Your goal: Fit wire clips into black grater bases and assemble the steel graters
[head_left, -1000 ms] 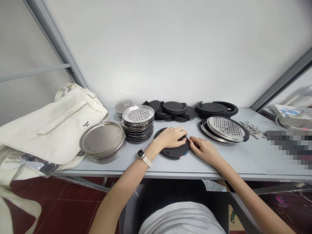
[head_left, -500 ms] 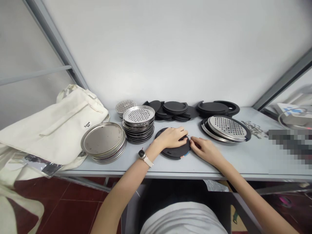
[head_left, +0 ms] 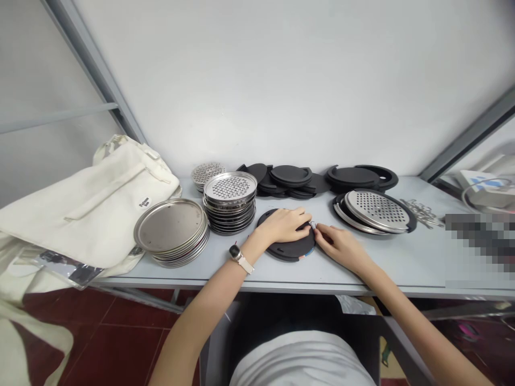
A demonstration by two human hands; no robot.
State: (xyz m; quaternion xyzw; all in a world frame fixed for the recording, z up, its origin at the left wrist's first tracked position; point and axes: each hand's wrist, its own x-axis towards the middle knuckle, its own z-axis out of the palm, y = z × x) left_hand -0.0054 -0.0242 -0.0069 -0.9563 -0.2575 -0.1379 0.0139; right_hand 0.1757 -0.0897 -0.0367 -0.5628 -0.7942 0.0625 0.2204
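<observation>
A flat black round disc [head_left: 290, 250] lies on the table in front of me, with a small blue and orange mark on its near right rim. My left hand [head_left: 287, 225] lies across the top of it, fingers bent over and holding it near the right edge. At that same edge my right hand [head_left: 338, 245] is closed, thumb and fingertips pinching a small shiny metal wire piece [head_left: 313, 225]. Its full shape is hidden by the fingers. Farther right, perforated metal plates [head_left: 378, 210] lie tilted with black rings.
Stacked metal discs [head_left: 171, 225] and perforated grater plates [head_left: 230, 187] stand left. Black round parts [head_left: 290, 175] are piled along the wall. Loose metal wire pieces [head_left: 421, 212] lie at the right. A cream bag [head_left: 100, 201] covers the left end of the grey table [head_left: 257, 280].
Both hands stay at the black disc's right edge with almost no movement. The view has shifted slightly. A little more of the metal wire piece shows between the right fingertips.
</observation>
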